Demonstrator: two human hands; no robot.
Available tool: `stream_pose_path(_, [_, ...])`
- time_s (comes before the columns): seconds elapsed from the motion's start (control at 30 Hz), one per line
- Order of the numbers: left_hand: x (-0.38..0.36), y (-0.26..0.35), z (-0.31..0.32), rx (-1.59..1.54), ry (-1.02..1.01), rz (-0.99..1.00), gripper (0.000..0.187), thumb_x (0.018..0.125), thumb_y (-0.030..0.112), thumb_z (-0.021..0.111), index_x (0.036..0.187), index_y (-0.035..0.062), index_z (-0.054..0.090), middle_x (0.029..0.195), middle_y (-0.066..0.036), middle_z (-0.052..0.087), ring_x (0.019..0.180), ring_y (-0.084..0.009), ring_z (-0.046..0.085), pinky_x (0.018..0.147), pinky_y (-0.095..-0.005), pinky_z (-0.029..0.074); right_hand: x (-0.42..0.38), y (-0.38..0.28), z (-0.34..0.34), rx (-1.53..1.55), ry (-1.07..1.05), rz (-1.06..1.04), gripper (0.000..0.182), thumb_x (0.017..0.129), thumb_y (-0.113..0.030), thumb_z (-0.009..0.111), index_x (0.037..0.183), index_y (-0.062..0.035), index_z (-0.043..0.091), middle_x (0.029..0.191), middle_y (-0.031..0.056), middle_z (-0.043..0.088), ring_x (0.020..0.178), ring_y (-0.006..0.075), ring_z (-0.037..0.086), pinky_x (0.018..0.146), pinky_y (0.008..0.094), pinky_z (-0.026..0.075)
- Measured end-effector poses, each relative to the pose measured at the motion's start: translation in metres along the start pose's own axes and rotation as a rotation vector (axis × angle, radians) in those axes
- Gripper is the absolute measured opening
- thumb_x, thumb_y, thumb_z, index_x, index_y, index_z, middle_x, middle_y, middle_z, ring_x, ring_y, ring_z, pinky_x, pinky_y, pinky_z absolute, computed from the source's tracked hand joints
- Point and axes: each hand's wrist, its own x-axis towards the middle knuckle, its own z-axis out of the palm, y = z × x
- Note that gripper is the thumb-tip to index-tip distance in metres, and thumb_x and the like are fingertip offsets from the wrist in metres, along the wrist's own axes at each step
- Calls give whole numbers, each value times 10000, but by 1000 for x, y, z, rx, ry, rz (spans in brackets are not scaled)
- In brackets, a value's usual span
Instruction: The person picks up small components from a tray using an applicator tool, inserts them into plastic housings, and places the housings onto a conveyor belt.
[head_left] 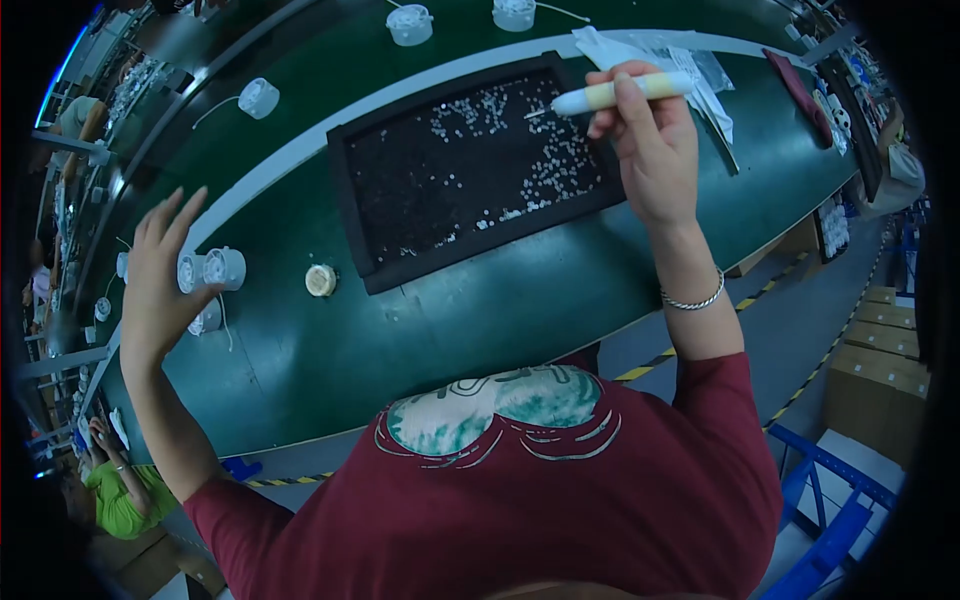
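Observation:
My right hand (655, 150) is closed around a thick pen-like tool (600, 95) with a pale yellow and light blue body and a thin metal tip. That tip points left over a black tray (360, 255), whose floor is scattered with many small shiny pieces (565, 165). On the left, my left hand (155, 290) has its fingers spread and thumb apart. White round plastic housings (225, 268) with thin wires show beside its thumb and fingers, partly hidden by the hand. A small round cream-coloured piece (321, 280) lies between that hand and the tray.
More white housings with wires (259, 98) rest along a green belt past a pale curved rail (290, 165). Clear plastic bags (680, 60) and a dark red item (797, 95) lie at the right. Cartons (875, 380) stand on the floor; a person in green (130, 495) is at lower left.

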Motion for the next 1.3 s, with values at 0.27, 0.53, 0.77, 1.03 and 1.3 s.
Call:
stream_pose_path(0.27, [130,75,43,-241,334,445,562,767,179,682,1292,115,491,1304,-125,499,1219,-308,445,1016,-403,359,-5,11,-8,102,17,9,241,969,-230,490,1058,-6,489,964,141,625,675,82,535,640,237,495])
stream_pose_path(0.53, [106,147,44,-153,270,524,296,765,144,664,1040,36,638,1036,-85,588,1023,-272,508,914,-393,372,-2,0,-22,109,75,1,248,983,-249,457,1044,-11,493,967,145,622,661,83,521,622,234,480])
stream_pose_path(0.77, [69,152,71,-117,157,415,447,770,293,682,1109,10,620,1167,-138,518,1091,-310,439,939,-413,335,-10,-10,-15,158,-44,-14,239,982,-233,460,1067,-14,499,965,140,624,662,67,525,618,213,476])
stream_pose_path(1.03, [76,177,63,-194,194,456,515,787,353,660,1172,18,586,1293,-166,458,1136,-339,417,950,-428,324,-11,-9,-20,139,-70,-16,241,994,-214,414,1088,-5,488,1001,148,604,697,93,504,663,243,461])
stream_pose_path(1.3, [69,180,67,-388,-29,581,429,808,310,648,1167,78,612,1343,-168,420,1184,-357,391,975,-443,323,-14,-11,-23,55,-26,28,236,1002,-208,391,1084,-9,486,1021,149,597,710,105,494,676,260,456])
